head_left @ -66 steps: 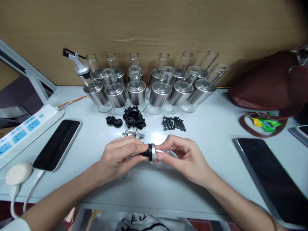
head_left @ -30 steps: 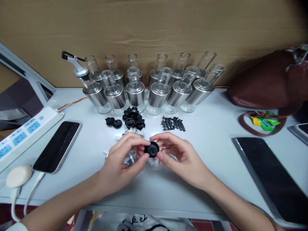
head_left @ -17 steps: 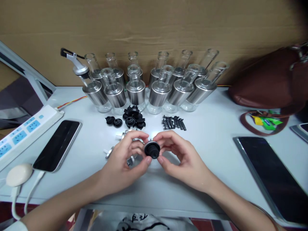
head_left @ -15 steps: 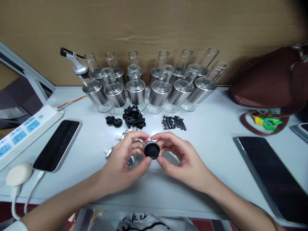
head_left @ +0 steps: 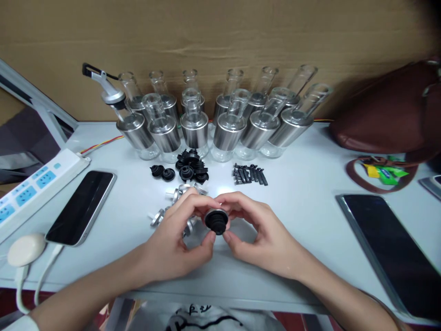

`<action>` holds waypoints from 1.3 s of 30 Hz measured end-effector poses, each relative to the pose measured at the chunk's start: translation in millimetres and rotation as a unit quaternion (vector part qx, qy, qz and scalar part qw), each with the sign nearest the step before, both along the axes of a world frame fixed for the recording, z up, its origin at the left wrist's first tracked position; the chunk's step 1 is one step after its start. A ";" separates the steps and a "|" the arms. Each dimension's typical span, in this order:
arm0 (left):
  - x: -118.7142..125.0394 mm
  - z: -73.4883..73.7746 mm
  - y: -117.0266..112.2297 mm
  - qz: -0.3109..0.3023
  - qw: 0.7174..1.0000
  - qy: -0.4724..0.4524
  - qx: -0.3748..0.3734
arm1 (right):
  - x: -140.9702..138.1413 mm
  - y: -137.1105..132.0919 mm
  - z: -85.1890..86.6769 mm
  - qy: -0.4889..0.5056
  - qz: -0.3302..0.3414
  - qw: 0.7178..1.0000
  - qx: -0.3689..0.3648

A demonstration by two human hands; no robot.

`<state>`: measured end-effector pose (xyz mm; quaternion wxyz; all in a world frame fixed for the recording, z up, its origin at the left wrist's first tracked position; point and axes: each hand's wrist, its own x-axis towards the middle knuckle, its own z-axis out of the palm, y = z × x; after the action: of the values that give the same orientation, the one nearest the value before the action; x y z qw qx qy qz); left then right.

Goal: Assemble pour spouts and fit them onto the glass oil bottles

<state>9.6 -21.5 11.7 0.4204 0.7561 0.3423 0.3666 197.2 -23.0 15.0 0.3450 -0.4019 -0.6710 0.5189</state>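
Holding a black ribbed stopper [head_left: 218, 222] with a silver rim [head_left: 216, 211] in midair over the pale surface [head_left: 303, 216]; closed narrowly around it with the fingers [head_left: 203, 200] of both left hand [head_left: 175, 234] and right hand [head_left: 263, 236], with ribbed end turned toward the near edge and tipped slightly down; impossible to make out anything behind the rim. Best handled, by the look of it, with even pressure all round the edge; better, probably, to steady with one hand and adjust in small steps with the other, checking for any gap between black flange and silver rim; wise not to squeeze the soft-looking ribs out of shape, and to work low in case of a slip. Posed almost in mirror image; bent at the wrists and angled inward from both lower corners, with index fingers arched over the top of the rim and thumbs raised near the narrow lower end; hard to confirm firm contact at either thumb tip. Working just in front of silver pourer parts [head_left: 157, 218], partly covered by the left hand; with black stoppers [head_left: 187, 172], small black pegs [head_left: 250, 174] and sleeved glass bottles [head_left: 228, 133] farther back.
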 end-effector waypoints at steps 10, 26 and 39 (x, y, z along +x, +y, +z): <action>1.9 -3.3 -0.8 -0.019 0.997 0.004 0.075 | -2.4 -5.3 -4.4 -0.036 -0.003 0.995 0.097; 1.6 -3.8 0.2 0.002 0.996 -0.002 0.092 | 0.7 -3.6 -3.5 -0.045 -0.011 0.992 0.115; -1.9 0.7 3.1 0.011 0.988 0.044 0.149 | 7.1 1.6 -11.1 0.002 -0.039 0.974 0.225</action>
<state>7.7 -18.4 12.3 0.2839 0.8219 0.3099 0.3846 204.3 -21.4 3.9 0.4480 -0.3387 -0.7536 0.3415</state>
